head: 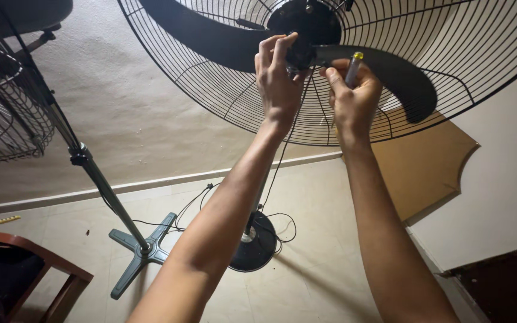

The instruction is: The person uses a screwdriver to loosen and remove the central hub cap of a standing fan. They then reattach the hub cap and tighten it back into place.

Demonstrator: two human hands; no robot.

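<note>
At the upper left of the frame a second fan cage (4,107) hangs on a slanted grey pole (94,173) that ends in a cross-shaped base (142,251) on the tiled floor (324,269). A wooden chair (37,269) sits at the lower left corner.

Centre frame, the left hand (279,81) reaches up to the black hub (309,27) of the large pedestal fan. Its fingers (282,48) are closed narrowly around the hub cap, thumb and forefinger pinching it. The fan's round base (255,248) stands on the floor below, with a cable looping beside it.

Just right of the hub, the right hand (354,90) is closed on a slim metal tool with a yellow tip (354,66), held upright and close to the root of the black blade (390,75).

The wire guard (222,101) fills the upper frame behind the blade.

Judgement: the hub cap is likely small, rigid and smooth, so a fingertip pinch at its rim suits it. The blade looks stiff but thin, so it is best steadied at its root, not its tip. The guard wires would bend under load and make a poor hold.

At the right, a tan board (426,167) leans against the wall.
</note>
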